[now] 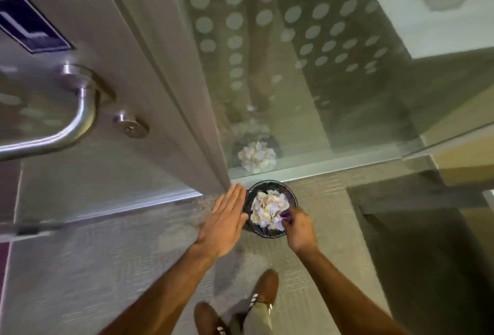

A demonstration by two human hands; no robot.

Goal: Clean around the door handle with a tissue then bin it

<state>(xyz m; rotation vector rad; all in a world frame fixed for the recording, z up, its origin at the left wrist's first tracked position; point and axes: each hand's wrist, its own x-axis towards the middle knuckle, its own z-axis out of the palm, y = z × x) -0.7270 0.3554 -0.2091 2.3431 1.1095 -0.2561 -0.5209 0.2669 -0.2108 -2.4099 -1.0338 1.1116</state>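
A small black mesh bin [290,195] stands on the carpet by the door's bottom corner, filled with crumpled white tissues [268,207]. My right hand [299,229] reaches over the bin's near right rim, fingers pinched on a small purple-tinted tissue [284,217] among the pile. My left hand [224,221] hovers flat with fingers straight, just left of the bin, holding nothing. The curved steel door handle [77,118] and a round lock plate [132,127] sit on the grey door at the upper left.
A glass panel [334,80] with frosted dots rises right behind the bin and mirrors the tissues. A dark sign [29,24] is on the door. My brown shoes [264,289] stand on grey carpet below the hands.
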